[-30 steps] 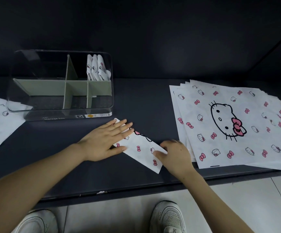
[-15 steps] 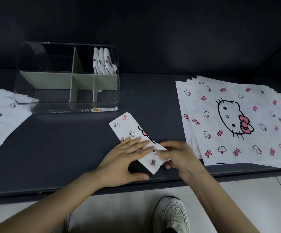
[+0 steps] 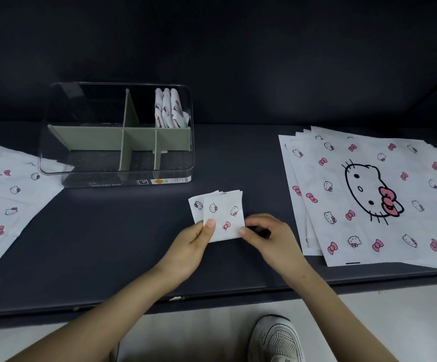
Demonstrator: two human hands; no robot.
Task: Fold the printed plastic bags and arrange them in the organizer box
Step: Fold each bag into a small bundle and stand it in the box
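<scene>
A folded white bag [image 3: 225, 212] printed with cat faces and pink bows is held just above the dark table, folded into a small square. My left hand [image 3: 193, 244] pinches its lower left corner with the thumb on top. My right hand [image 3: 267, 236] pinches its lower right edge. The clear organizer box [image 3: 55, 168] with grey-green dividers stands behind and to the left. Its back right compartment holds three folded bags [image 3: 169, 108] standing upright.
A stack of flat printed bags [image 3: 369, 194] lies on the right of the table. More flat printed bags [image 3: 5, 194] lie at the left edge, partly under the box. The table's front edge [image 3: 212, 296] runs below my wrists, with a white shoe [image 3: 274, 340] on the floor.
The bag was a long strip pressed flat on the table. It is now folded in half into a small square, and both hands have shifted to pinch its near corners.
</scene>
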